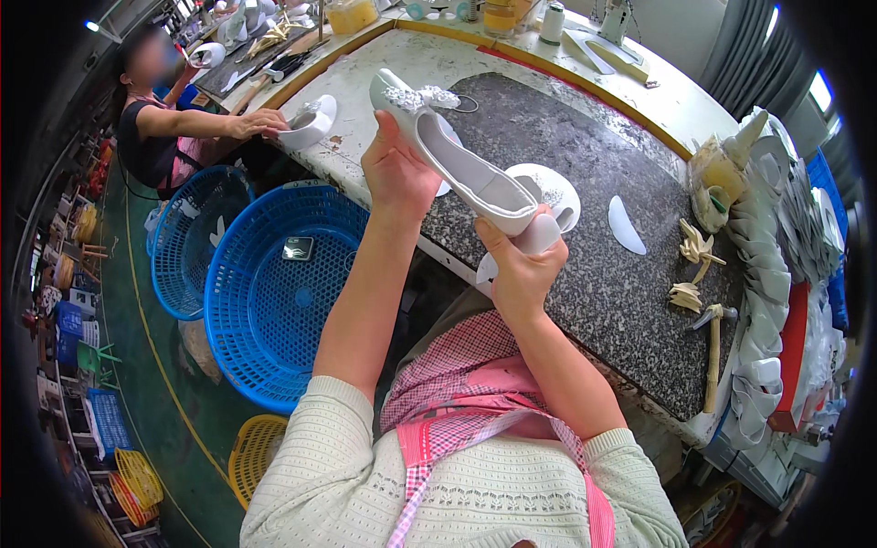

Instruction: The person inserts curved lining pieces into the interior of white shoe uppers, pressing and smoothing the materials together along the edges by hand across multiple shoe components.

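A white flat shoe [454, 164] with a glittery bow at its toe is held up over the bench, its opening toward me. My left hand [399, 172] grips it near the toe, thumb up along the side. Closed around the heel end is my right hand [523, 269]. A smooth white rounded piece [539, 236] shows by the right fingers; whether it is part of the shoe I cannot tell. Behind the heel, another white shoe [559, 208] with glitter lies on the dark speckled work board [585, 301]. A white half-moon piece [627, 226] rests to its right.
A hammer [713, 356], pale scraps [696, 247] and a crusted glue pot [722, 169] line the right side, beside stacked white pieces [763, 292]. Blue baskets [265, 365] stand at left. Beyond them a co-worker [160, 128] touches a white shoe [311, 123].
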Motion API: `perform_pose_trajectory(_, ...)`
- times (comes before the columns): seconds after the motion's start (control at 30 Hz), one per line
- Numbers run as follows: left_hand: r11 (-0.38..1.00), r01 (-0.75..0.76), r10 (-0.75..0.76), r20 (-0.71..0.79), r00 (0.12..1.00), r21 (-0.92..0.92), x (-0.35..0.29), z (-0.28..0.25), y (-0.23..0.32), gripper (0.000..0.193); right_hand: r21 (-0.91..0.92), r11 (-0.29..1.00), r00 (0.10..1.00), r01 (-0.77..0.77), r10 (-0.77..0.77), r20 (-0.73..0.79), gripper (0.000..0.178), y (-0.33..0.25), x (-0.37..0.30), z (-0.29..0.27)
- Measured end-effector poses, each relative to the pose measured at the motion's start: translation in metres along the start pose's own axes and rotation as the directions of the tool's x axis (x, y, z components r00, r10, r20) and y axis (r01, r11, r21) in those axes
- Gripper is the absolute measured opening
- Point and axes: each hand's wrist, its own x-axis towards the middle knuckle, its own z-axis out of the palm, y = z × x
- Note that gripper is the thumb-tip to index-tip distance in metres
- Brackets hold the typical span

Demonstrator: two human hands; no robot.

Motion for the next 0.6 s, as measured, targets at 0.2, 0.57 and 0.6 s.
perform_pose_trajectory(0.2,0.991,0.105,-0.079,0.276,0.958,-0.081,0.000,-0.013,0.006,0.044,0.095,0.994,0.999,-0.054,0.053,0.011,0.025,-0.008,-0.010,0.003)
perform_pose_trajectory(0.57,0.996,0.089,-0.085,-0.135,0.987,0.018,-0.010,0.004,-0.007,0.036,0.053,0.996,0.996,-0.074,0.076,-0.046,0.022,-0.015,-0.006,0.005)
perform_pose_trajectory(0.6,0.996,0.089,-0.086,-0.139,0.987,0.018,-0.010,0.003,-0.007,0.036,0.052,0.996,0.996,-0.077,0.080,-0.046,0.022,-0.015,-0.006,0.004)
